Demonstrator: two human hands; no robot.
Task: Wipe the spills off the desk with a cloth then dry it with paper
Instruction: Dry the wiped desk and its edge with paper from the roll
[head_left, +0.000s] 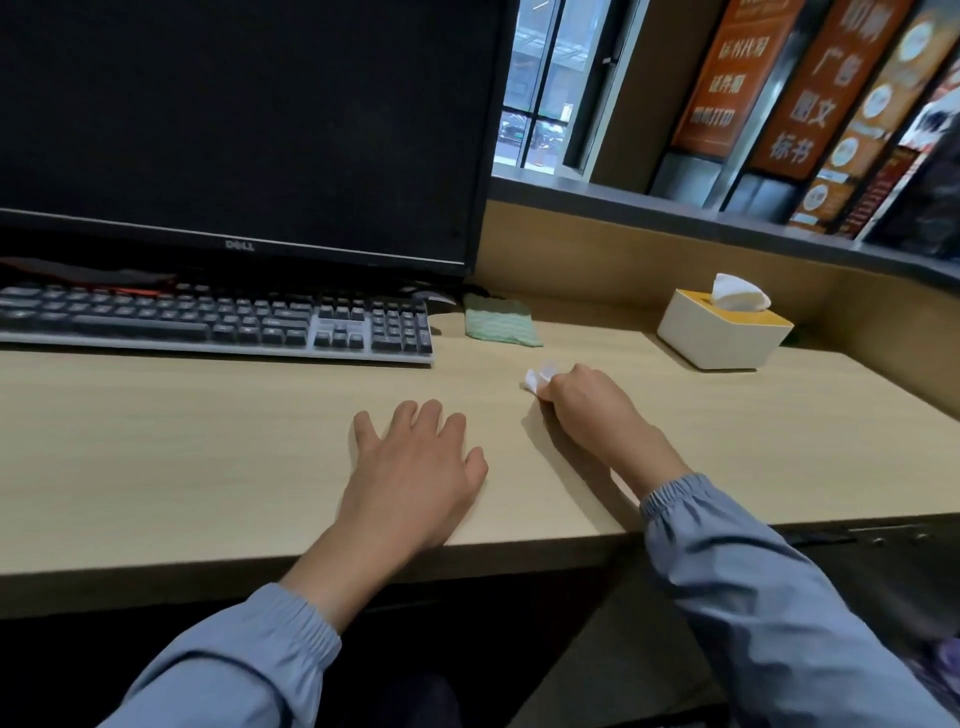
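Paper (537, 378), a crumpled white wad, sits bunched in the right hand (582, 402), fingers curled round it and pressing it onto the desk (182, 441). Left hand (415, 467) lies flat beside it, fingers spread, holding nothing. Farther back: green striped cloth (501, 326) folded just right of the keyboard (208, 322), tissue box (724, 332) near the desk's back right, dark monitor (244, 130) behind.

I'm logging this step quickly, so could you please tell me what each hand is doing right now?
Left hand: open, flat on the desk, holding nothing.
Right hand: closed around a wad of paper on the desk.
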